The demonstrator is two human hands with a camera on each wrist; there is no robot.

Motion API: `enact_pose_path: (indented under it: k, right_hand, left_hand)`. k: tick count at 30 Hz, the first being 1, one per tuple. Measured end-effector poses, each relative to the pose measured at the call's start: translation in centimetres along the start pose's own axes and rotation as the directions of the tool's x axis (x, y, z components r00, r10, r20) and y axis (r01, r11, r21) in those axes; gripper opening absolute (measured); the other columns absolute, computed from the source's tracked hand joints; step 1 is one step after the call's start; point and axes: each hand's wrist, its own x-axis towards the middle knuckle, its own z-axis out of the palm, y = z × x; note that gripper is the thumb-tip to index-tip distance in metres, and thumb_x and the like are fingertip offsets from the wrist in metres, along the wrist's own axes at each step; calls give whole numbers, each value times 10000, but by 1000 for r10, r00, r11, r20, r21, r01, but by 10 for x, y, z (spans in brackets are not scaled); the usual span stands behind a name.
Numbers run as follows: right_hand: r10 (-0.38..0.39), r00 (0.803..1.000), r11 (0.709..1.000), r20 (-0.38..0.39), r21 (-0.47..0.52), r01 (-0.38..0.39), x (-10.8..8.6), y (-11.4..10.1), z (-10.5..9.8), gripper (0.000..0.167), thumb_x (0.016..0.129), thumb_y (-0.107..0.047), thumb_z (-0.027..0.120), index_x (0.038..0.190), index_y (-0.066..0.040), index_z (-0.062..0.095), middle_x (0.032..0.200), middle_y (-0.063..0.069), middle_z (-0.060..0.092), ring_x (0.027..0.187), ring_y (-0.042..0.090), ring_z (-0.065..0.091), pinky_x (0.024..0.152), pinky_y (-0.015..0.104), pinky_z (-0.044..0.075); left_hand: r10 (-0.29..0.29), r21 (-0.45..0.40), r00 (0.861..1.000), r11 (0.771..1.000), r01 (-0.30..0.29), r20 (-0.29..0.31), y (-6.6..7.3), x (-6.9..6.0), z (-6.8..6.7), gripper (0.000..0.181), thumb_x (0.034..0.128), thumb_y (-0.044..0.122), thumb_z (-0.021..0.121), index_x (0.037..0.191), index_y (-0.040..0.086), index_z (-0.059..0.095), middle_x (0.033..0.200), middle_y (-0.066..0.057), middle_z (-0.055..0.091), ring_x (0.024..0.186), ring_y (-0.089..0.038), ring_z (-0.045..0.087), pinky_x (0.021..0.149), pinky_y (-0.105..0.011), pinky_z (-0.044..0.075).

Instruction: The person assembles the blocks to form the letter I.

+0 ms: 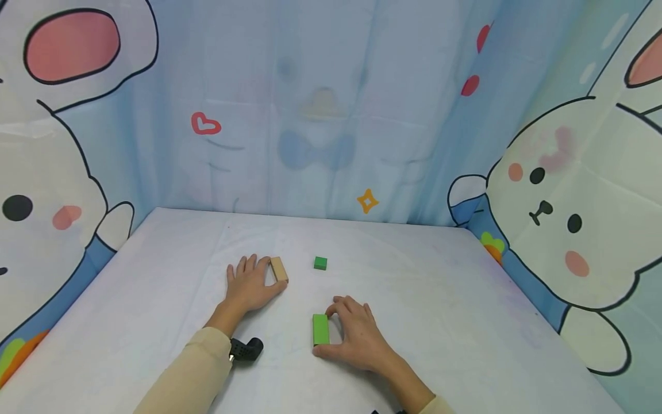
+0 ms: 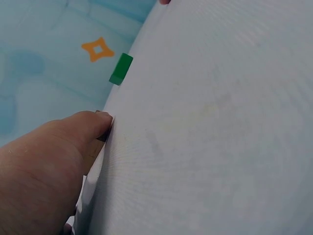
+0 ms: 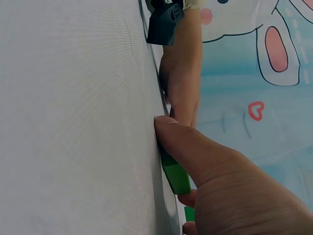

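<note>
My left hand (image 1: 251, 286) pinches a plain wooden block (image 1: 278, 269) by its ends, thumb at the near end and a finger at the far end. In the left wrist view the thumb hides most of that wooden block (image 2: 93, 155). Nearer to me, my right hand (image 1: 358, 336) holds a light green rectangular block (image 1: 320, 330) between thumb and fingers, its long side pointing away from me. The right wrist view shows this green block (image 3: 175, 172) partly behind the thumb. A smaller dark green block (image 1: 320, 263) lies apart, right of the wooden one, untouched by either hand.
A white cloth covers the table (image 1: 439, 299). Behind it hangs a pale blue curtain (image 1: 320, 115) printed with cartoon rabbits, hearts and a star. A black wrist camera (image 1: 247, 349) sits on the left wrist, close above the cloth.
</note>
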Motion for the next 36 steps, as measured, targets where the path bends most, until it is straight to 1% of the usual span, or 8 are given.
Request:
enact_pose_path:
  k: [9,18,23,26,31,36]
  right_hand:
    - [-6,1000,1000,-14,17,6,-1,-1,2,635,717,-581,877,1156,-212,604,1481,142,528,1444,381,447,1188,747,189]
    - [-5,1000,1000,-15,-9,4,-1,-2,2,630,727,-585,866,1165,-217,601,1484,136,529,1445,373,450,1187,747,195]
    - [-9,1000,1000,-12,-13,9,0,-2,1,639,724,-596,868,1160,-211,602,1480,141,529,1441,375,452,1180,753,201]
    - [-4,1000,1000,-9,-16,4,0,-2,0,642,724,-597,868,1160,-206,605,1484,147,527,1443,381,450,1182,751,201]
    - [8,1000,1000,6,-19,-8,1,-1,1,648,731,-606,858,1173,-208,599,1504,152,515,1458,391,432,1195,741,186]
    - [8,1000,1000,16,-15,-8,1,2,0,649,735,-601,856,1180,-212,588,1525,146,503,1474,384,415,1206,728,180]
  left_hand:
    - [-5,-7,1000,1000,5,8,2,-1,-2,810,945,552,636,1554,63,421,1637,-292,308,1545,-517,200,1215,-736,79]
    - [-17,-35,1000,999,17,15,4,-1,-3,811,939,544,632,1550,57,413,1645,-300,286,1551,-521,175,1216,-737,52]
    - [-23,-50,1000,998,23,10,4,-2,-5,827,949,519,632,1548,4,385,1639,-305,291,1551,-512,179,1223,-725,45]
    - [-18,-55,1000,998,18,3,4,-2,-6,839,954,506,633,1544,-29,370,1628,-312,308,1545,-514,194,1220,-730,54]
    - [-11,-59,1000,998,11,-4,3,-3,-5,845,964,509,625,1549,-35,352,1618,-295,342,1544,-505,208,1220,-731,52]
    - [2,-108,1000,994,-5,-22,2,-4,-4,828,956,492,642,1541,-26,367,1595,-275,392,1536,-506,229,1220,-729,43]
